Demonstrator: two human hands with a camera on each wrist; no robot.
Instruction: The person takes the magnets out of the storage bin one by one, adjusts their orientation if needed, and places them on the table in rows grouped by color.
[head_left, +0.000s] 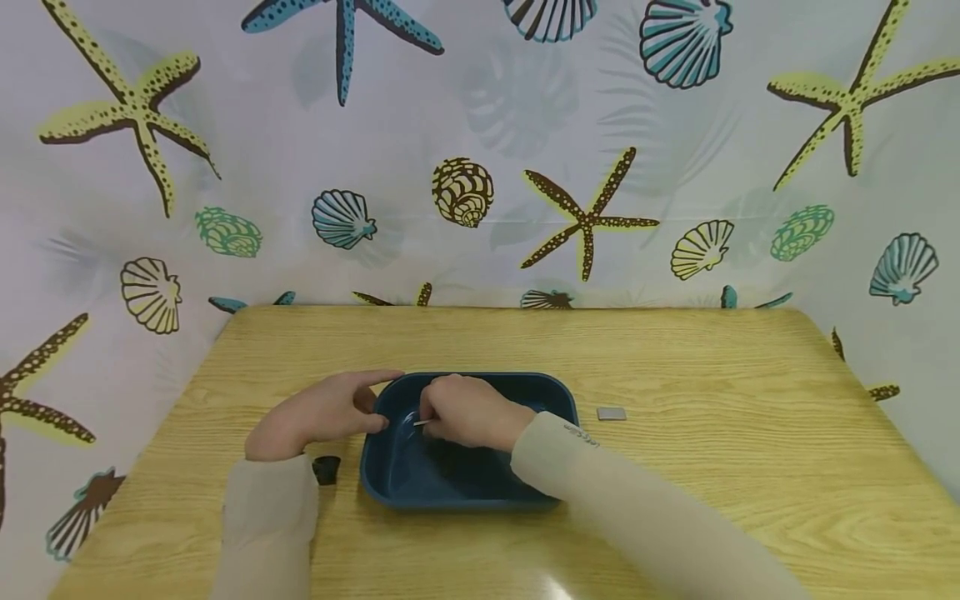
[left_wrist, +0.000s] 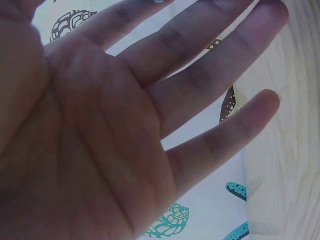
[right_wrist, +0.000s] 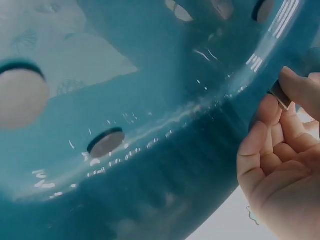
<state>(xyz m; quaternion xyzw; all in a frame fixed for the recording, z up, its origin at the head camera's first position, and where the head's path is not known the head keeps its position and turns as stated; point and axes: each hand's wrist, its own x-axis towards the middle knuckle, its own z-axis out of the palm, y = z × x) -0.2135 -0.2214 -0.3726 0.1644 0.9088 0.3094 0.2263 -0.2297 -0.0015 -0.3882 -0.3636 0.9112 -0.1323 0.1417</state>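
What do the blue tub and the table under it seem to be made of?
Blue tub: probably plastic with a glossy finish; bright streaks and reflections show on its smooth inside.
Table: wood or wood-look laminate, slightly shiny; it has yellowish grain and a glare spot, but I can't tell which.

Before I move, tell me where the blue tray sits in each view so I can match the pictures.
Head: the blue tray lies just below centre, on the wooden table.
Left wrist: not visible; the left hand takes up much of the picture.
Right wrist: it fills most of the picture.
Shared landmark, head and right wrist only: the right hand, its fingers pinching a small piece.
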